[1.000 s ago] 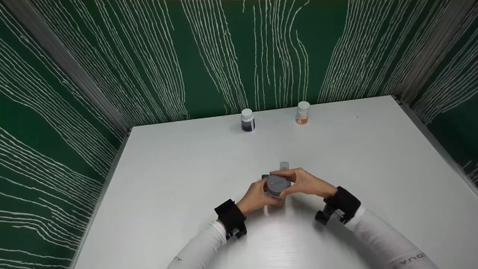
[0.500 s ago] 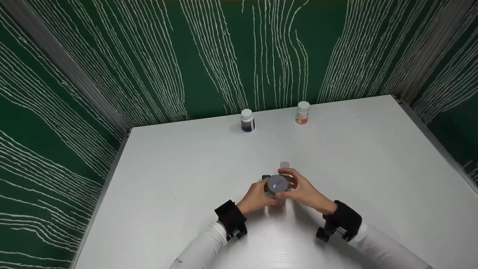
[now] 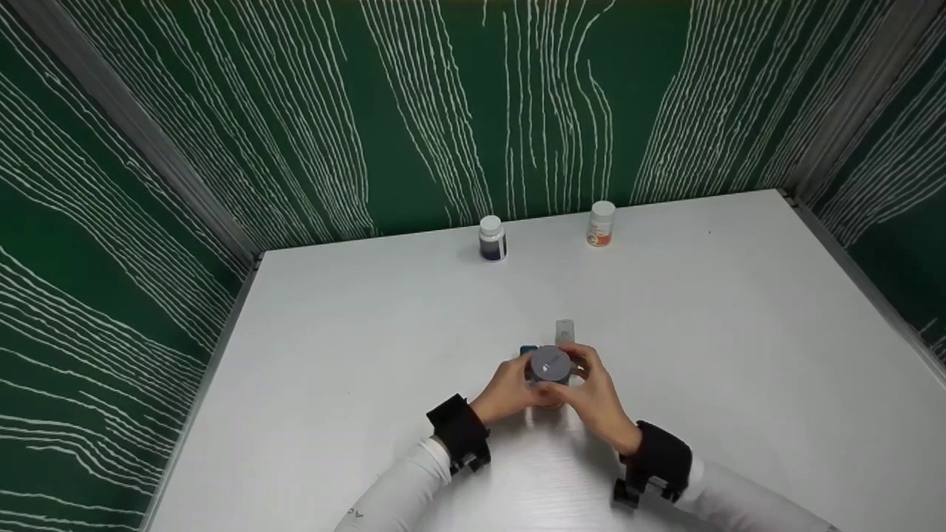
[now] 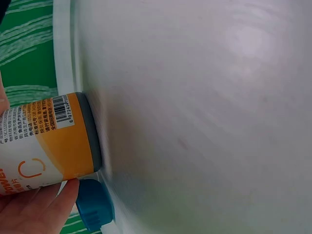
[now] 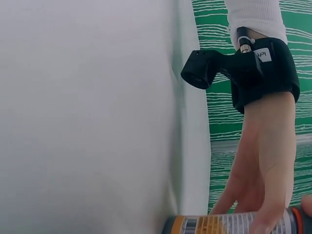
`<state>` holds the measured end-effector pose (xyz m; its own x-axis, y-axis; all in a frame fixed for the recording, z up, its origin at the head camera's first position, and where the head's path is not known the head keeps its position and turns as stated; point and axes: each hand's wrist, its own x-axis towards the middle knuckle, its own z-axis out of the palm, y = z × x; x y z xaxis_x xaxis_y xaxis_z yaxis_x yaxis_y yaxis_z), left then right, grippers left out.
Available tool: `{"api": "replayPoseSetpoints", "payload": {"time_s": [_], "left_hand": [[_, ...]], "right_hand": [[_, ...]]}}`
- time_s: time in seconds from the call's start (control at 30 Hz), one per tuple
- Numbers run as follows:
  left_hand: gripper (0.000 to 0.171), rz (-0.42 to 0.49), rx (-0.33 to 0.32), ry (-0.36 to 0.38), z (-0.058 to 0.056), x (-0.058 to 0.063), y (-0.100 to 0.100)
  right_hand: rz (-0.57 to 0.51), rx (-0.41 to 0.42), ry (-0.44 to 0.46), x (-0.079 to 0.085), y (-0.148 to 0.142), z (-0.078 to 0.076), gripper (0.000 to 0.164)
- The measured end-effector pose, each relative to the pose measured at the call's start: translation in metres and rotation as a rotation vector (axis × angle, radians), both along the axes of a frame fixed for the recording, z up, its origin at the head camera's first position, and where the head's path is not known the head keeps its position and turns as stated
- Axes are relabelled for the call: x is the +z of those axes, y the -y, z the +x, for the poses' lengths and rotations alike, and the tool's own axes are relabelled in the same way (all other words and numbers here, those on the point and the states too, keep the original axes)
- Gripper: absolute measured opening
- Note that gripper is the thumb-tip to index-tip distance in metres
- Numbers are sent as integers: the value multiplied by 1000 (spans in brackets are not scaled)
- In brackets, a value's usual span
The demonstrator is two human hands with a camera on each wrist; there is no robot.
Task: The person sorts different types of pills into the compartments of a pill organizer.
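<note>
L hand [image 3: 510, 387] is wrapped round the body of an orange-&-white bottle [image 4: 80, 141], approx. mid tabletop [image 3: 355, 318]; thumb & fingers on opp. sides. R hand [image 3: 597, 399] has the grey lid [image 3: 550, 362] in its grip, thumb on the near edge, fingers curled round the far R side. Bottle is upright, lid on top, grey base [image 4: 89, 132] down at the tabletop; can't quite tell from this angle if it's touching or just above. Label has a barcode [image 4: 62, 112] & small print near the base.

Just beyond L hand: a teal cap [image 4: 93, 204], mostly hidden in the head view. Just past R fingertips: a small clear piece [image 3: 565, 330], partly covered, exact type unclear.

Far edge of tabletop, well apart from the hands: 2 white-capped bottles, both upright, w/ a gap between: the dark-label bottle [image 3: 493, 240] on the L, the orange-label bottle [image 3: 601, 224] on the R. Green panels [image 3: 406, 170] w/ wavy white lines stand behind. Both wrists have blk straps [image 3: 458, 428] w/ cams, below white sleeves [image 3: 405, 484].
</note>
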<state>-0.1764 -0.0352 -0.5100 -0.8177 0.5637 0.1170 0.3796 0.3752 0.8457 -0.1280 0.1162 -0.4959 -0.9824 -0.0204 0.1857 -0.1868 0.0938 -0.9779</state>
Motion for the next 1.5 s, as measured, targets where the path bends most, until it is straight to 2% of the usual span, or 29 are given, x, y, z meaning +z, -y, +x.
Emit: {"api": "replayPoseSetpoints", "payload": {"time_s": [0.1, 0.2, 0.43, 0.57, 0.67, 0.73, 0.83, 0.93, 1.03, 1.13, 1.3, 1.5], "left_hand": [[59, 9, 4, 20, 0, 0, 1], [60, 25, 0, 53, 0, 0, 1], [63, 32, -10, 79, 1, 3, 1], [63, 31, -12, 82, 2, 4, 1], [63, 34, -9, 91, 2, 4, 1], [63, 36, -9, 86, 1, 3, 1], [62, 26, -11, 65, 1, 2, 0], [61, 4, -12, 35, 1, 2, 1], [61, -10, -5, 19, 0, 2, 1], [62, -11, -3, 16, 0, 3, 0], [59, -23, 8, 17, -1, 1, -1], [60, -20, 15, 3, 0, -1, -1]], "right_hand": [[-5, 46, 24, 0, -7, -4, 58], [-4, 138, 56, 0, -17, -10, 58], [134, 484, 54, 0, -42, -29, 59], [133, 684, 80, 5, -52, -43, 57], [116, 788, 123, 9, -56, -52, 59], [121, 810, 119, 12, -56, -54, 64], [140, 720, 76, 13, -48, -45, 76], [164, 500, 23, 10, -32, -26, 85], [142, 257, -3, 6, -14, -8, 84], [104, 98, 11, 2, 0, 3, 80], [54, -1, 34, -4, 9, 5, 70], [-9, -13, 45, -8, 6, 1, 65]]}}
